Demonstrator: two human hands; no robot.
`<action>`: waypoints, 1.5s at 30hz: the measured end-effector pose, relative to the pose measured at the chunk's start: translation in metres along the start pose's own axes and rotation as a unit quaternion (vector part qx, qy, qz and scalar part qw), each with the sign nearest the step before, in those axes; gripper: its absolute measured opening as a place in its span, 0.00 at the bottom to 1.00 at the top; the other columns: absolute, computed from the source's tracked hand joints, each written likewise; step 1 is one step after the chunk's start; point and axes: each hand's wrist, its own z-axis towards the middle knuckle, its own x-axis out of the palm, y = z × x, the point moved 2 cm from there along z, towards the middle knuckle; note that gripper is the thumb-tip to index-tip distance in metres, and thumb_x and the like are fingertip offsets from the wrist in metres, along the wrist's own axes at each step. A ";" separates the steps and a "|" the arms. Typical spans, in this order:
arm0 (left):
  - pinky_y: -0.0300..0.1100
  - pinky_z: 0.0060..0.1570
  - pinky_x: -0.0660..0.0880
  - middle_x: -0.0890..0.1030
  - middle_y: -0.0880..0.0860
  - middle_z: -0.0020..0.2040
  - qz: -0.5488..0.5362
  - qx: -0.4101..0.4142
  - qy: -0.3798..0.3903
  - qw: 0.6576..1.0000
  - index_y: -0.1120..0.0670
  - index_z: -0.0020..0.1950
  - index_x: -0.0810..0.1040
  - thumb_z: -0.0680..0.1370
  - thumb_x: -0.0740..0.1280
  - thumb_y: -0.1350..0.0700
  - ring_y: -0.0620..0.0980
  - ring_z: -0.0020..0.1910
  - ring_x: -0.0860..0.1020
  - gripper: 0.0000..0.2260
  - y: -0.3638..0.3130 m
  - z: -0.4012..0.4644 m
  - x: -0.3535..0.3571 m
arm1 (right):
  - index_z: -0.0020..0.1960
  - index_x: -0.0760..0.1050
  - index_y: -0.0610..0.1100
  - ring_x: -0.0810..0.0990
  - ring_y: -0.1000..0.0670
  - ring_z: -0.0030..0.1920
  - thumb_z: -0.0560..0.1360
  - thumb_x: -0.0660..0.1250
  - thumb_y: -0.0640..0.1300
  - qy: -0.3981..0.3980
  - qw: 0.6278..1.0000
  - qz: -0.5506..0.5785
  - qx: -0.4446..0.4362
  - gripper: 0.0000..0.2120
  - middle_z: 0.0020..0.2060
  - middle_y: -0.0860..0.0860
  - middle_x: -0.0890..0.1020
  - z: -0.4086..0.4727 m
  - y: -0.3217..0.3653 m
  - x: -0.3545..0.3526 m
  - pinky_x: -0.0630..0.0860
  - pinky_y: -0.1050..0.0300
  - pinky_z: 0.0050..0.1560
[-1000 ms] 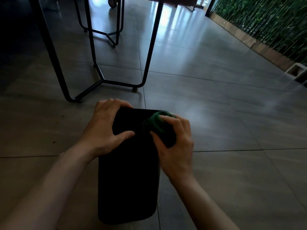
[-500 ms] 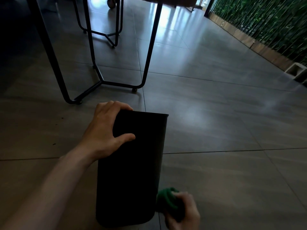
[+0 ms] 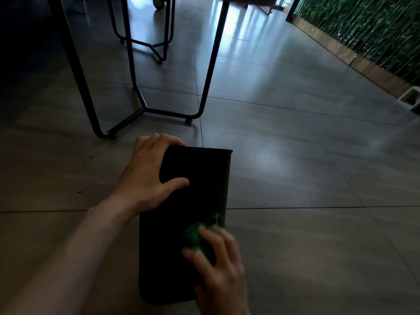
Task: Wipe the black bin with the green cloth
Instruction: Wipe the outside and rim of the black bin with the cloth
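The black bin [image 3: 200, 178] lies on its side on the grey tiled floor, its long flat side facing up. My left hand [image 3: 147, 176] clamps the far left corner, fingers curled over the far edge and thumb resting on the top face. A bunched green cloth [image 3: 200, 233] is pressed against the bin's near right part by my right hand [image 3: 220, 267], which is blurred by motion. The fingers cover the near half of the cloth.
A black metal table frame [image 3: 204, 87] stands just beyond the bin, its foot bar close to the far edge. A second frame [image 3: 163, 42] is further back. A green plant wall with a wooden base [image 3: 363, 62] runs along the right, with a white block [image 3: 411, 98] at its foot.
My right hand swept the cloth from the bin's far end down to the near right corner, and has now come back up onto the near right part. The left hand has stayed put.
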 end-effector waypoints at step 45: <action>0.27 0.60 0.59 0.66 0.39 0.56 0.001 0.016 0.077 0.997 0.41 0.70 0.68 0.63 0.82 0.54 0.45 0.63 0.61 0.40 -0.001 -0.004 -0.008 | 0.50 0.76 0.56 0.84 0.55 0.45 0.70 0.79 0.38 0.015 0.861 0.237 0.450 0.19 0.44 0.53 0.84 -0.032 -0.061 -0.010 0.80 0.61 0.48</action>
